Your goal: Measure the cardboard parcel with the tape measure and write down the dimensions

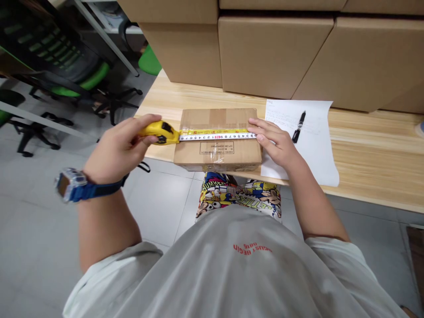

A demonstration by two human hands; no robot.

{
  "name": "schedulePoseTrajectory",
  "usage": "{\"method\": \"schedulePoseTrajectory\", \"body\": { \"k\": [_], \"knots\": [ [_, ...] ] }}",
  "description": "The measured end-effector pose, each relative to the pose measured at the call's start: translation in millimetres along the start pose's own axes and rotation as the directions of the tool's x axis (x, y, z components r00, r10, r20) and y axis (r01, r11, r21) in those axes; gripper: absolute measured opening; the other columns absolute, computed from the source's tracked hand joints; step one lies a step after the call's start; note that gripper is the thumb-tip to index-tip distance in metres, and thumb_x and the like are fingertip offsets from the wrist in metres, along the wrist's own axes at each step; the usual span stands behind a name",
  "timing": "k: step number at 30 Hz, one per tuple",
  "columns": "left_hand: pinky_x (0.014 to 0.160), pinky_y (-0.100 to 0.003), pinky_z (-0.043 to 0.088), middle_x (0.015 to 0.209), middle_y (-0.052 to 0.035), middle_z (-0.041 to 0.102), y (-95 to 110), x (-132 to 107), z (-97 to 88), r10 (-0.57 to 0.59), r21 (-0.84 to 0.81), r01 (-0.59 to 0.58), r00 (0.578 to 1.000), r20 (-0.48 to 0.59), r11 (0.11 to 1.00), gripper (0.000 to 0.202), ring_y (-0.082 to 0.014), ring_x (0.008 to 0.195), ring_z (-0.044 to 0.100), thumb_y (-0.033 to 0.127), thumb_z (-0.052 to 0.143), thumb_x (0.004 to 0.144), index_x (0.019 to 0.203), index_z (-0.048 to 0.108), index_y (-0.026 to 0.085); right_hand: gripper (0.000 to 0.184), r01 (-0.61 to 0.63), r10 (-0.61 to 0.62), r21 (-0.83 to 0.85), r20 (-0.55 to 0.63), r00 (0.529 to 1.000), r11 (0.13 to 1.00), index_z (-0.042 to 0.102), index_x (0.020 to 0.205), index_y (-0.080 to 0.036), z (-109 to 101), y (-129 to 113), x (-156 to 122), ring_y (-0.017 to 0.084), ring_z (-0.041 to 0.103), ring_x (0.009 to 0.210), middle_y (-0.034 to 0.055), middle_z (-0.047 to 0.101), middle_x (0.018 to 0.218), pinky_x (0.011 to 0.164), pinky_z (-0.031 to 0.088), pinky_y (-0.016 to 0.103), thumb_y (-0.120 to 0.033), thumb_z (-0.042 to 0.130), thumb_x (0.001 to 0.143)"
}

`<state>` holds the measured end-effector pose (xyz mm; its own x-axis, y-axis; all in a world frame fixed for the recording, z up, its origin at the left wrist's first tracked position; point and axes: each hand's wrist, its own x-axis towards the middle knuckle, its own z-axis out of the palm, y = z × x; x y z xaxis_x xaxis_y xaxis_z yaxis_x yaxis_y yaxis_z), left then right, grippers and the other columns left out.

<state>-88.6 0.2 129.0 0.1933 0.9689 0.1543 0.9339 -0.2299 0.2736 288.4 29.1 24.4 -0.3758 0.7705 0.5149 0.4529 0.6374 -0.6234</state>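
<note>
The wooden table [371, 150] holds a box [215, 154] under the right hand [274, 141], and cartons [274, 55] beyond. Paper [314, 154] and pen [298, 127] lie just beside it.

Tape measure case [161, 132] partly hidden by left hand [119, 150], writing [291, 126] on paper sheet [314, 163] too small to read

The tape measure [160, 132] is coloured bright yellow — its white blade [215, 137] is printed with black and red numerals — and the cardboard parcel [215, 154] is plain brown, the shorts [235, 194] multicoloured with a cartoon print.
</note>
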Motion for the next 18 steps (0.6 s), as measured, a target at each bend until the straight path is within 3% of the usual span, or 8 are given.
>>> {"method": "schedulePoseTrajectory", "body": {
  "k": [4, 8, 12, 15, 18],
  "knots": [
    [0.088, -0.034, 0.053, 0.12, -0.0029, 0.069, -21.0, -19.4, 1.3, -0.164, -0.011, 0.164, 0.986, 0.008, 0.986, 0.056, -0.0139, 0.077, 0.052, 0.044, 0.046, 0.092, 0.145, 0.055, 0.029, 0.046, -0.016, 0.016, -0.008, 0.002, 1.0, 1.0, 0.071, 0.131, -0.033, 0.9, 1.5, 0.5, 0.025, 0.06, 0.139, 0.0024, 0.065, 0.147, 0.119, 0.045, 0.057, -0.056, 0.041, 0.106],
    [0.092, -0.046, 0.052, 0.111, 0.0014, 0.065, -23.3, -25.2, 8.9, -0.14, -0.069, 0.137, 0.989, -0.037, 0.988, 0.049, -0.0179, 0.08, 0.05, 0.056, 0.039, 0.095, 0.141, 0.052, 0.045, 0.042, -0.024, 0.024, -0.002, 0.003, 1.0, 1.0, 0.071, 0.131, -0.037, 3.5, 5.1, -0.6, 0.027, 0.06, 0.139, -0.0001, 0.065, 0.146, 0.119, 0.045, 0.061, -0.056, 0.044, 0.105],
    [0.1, -0.049, 0.053, 0.122, 0.0013, 0.065, -3.7, -18.1, 6.7, -0.064, -0.072, 0.063, 0.998, -0.014, 0.995, 0.049, -0.0219, 0.094, 0.057, 0.059, 0.038, 0.096, 0.138, 0.055, 0.043, 0.04, -0.001, 0.001, 0.004, -0.045, 0.999, 1.0, 0.07, 0.132, -0.039, 8.6, 9.5, -3.9, 0.029, 0.06, 0.139, -0.0006, 0.065, 0.146, 0.118, 0.045, 0.064, -0.053, 0.044, 0.105],
    [0.097, -0.048, 0.054, 0.128, -0.0052, 0.065, 20.1, -14.6, -1.1, -0.032, -0.034, 0.032, 0.999, 0.006, 0.999, 0.051, -0.0237, 0.096, 0.062, 0.051, 0.039, 0.097, 0.142, 0.056, 0.034, 0.04, 0.001, -0.001, 0.005, -0.056, 0.998, 1.0, 0.068, 0.133, -0.04, 12.5, 9.8, -6.0, 0.029, 0.058, 0.14, -0.0013, 0.064, 0.148, 0.119, 0.044, 0.064, -0.053, 0.043, 0.105],
    [0.093, -0.043, 0.055, 0.123, -0.0077, 0.066, 46.2, -12.6, -2.5, 0.02, 0.059, -0.021, 1.0, 0.011, 0.998, 0.05, -0.0246, 0.096, 0.065, 0.042, 0.037, 0.099, 0.146, 0.053, 0.034, 0.042, -0.008, 0.008, 0.008, -0.059, 0.998, 1.0, 0.067, 0.133, -0.039, 15.5, 8.6, -7.2, 0.028, 0.056, 0.142, -0.0006, 0.063, 0.149, 0.12, 0.043, 0.063, -0.055, 0.04, 0.106]
  ]
}}
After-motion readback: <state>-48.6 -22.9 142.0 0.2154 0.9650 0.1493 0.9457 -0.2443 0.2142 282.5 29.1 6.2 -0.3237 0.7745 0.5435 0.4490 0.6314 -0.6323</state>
